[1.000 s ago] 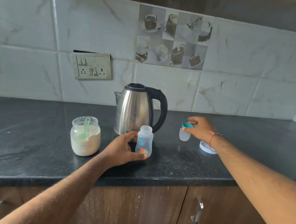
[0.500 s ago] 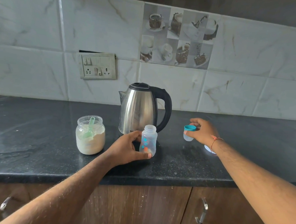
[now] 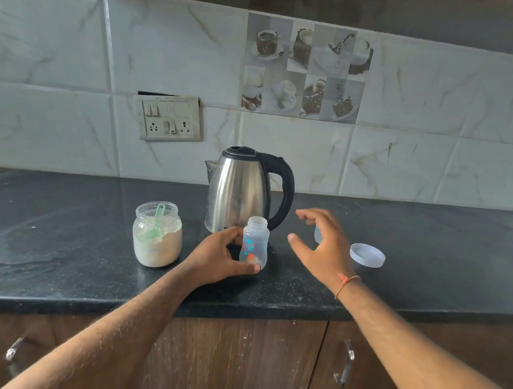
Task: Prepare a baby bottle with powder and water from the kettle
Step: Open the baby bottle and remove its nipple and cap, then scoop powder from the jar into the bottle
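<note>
**Left hand on the open bottle, right hand loose above the counter**

The bottle (image 3: pixel 254 243) stands upright on the black counter (image 3: pixel 68 244), just in front of the kettle (image 3: pixel 240 190), its threaded neck uncapped. The left hand (image 3: pixel 219 257) holds it from the left side: the thumb lies across the front near the base, and the fingers (image 3: pixel 234 233) curl round the back at mid-height. The grip is narrow, closed on the bottle's body. The left forearm runs in from the lower left, low over the counter edge.

The right hand (image 3: pixel 320 248) is to the right of the bottle and apart from it. Its fingers are spread and loosely bent, thumb pointing toward the bottle, and they hold nothing. Its palm faces left, and the wrist wears an orange thread. The forearm comes in from the lower right. Behind this hand a small pale piece (image 3: pixel 317 234) shows partly; what it is cannot be told. A white lid (image 3: pixel 367 255) lies flat on the counter just right of the hand.

Left of the bottle, apart from the left hand, stands the jar (image 3: pixel 157 235) of powder, open, with a green scoop (image 3: pixel 157 222) stuck in it.
</note>
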A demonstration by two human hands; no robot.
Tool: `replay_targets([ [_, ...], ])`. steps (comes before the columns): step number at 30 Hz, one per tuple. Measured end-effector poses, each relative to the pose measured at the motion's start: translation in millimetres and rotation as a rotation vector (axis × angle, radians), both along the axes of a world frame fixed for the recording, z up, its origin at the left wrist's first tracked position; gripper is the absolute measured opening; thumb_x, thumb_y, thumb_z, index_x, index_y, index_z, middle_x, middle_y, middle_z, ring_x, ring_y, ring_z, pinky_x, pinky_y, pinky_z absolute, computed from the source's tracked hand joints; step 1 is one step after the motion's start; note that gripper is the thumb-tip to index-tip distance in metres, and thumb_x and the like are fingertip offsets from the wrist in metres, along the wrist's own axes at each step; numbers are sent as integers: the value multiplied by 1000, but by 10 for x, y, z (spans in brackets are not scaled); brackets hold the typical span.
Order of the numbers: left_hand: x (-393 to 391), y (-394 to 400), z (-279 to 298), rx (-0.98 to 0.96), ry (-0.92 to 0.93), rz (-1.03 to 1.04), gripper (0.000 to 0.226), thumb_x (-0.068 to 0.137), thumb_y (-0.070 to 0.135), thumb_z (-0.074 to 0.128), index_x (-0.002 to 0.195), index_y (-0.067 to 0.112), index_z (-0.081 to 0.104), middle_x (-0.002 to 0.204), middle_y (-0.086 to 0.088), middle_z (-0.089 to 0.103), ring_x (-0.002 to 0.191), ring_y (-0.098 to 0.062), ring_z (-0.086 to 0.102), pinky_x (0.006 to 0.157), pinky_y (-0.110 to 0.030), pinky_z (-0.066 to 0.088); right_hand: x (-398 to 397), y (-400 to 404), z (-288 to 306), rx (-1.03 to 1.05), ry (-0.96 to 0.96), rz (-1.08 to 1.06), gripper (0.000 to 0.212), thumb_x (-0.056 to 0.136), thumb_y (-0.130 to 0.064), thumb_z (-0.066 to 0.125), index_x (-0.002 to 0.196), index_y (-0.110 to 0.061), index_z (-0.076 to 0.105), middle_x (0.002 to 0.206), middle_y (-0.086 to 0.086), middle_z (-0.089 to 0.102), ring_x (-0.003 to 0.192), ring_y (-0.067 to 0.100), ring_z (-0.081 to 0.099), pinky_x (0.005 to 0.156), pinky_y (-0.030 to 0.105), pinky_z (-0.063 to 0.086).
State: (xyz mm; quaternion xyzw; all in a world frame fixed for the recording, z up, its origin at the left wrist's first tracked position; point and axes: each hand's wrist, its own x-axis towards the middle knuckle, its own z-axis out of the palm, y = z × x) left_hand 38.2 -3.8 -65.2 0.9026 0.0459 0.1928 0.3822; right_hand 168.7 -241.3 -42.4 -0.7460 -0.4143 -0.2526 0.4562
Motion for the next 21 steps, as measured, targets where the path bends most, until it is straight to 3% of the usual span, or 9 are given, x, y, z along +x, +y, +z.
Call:
replay_targets([
  [4,-37,-46,35,25,-1,24,73,79,51,95,142,38,62,114,25,72,77,9,66,74,-20,51,-344,260,-93,-46,158,120,54,87,-35,87,135,-34,63,123,-20,65,95,7,68,84,5,49],
  [8,-59,-80,63,70,11,47,74,80,53,94,144,32,63,119,23,71,100,-3,69,82,-19,54,-397,394,-75,-88,342,193,70,87,-34,89,146,-34,51,129,-17,65,86,6,74,75,9,57],
  [13,-175,-169,156,29,-36,71,79,77,49,97,146,31,63,115,29,68,84,8,68,72,-14,51,-377,378,-98,-176,386,165,75,88,-33,88,150,-34,44,129,-15,64,82,12,75,80,15,60],
  [16,-230,-191,155,5,-93,123,83,74,53,99,145,31,63,126,24,67,72,3,63,73,-16,50,-372,382,-104,-182,368,146,75,90,-33,87,151,-31,45,125,-17,63,83,12,74,82,18,61],
  [19,-321,-213,125,-13,-151,181,82,77,50,97,148,27,63,138,16,64,69,-7,69,66,-19,57,-361,341,-119,-108,323,112,67,90,-34,87,145,-34,50,121,-17,64,89,11,72,88,28,64],
  [21,-447,-248,125,-2,-162,195,74,84,46,93,149,27,63,143,17,57,73,-8,75,68,-21,61,-393,310,-111,-7,214,67,54,90,-34,86,133,-37,54,115,-20,61,95,8,67,83,23,62],
])
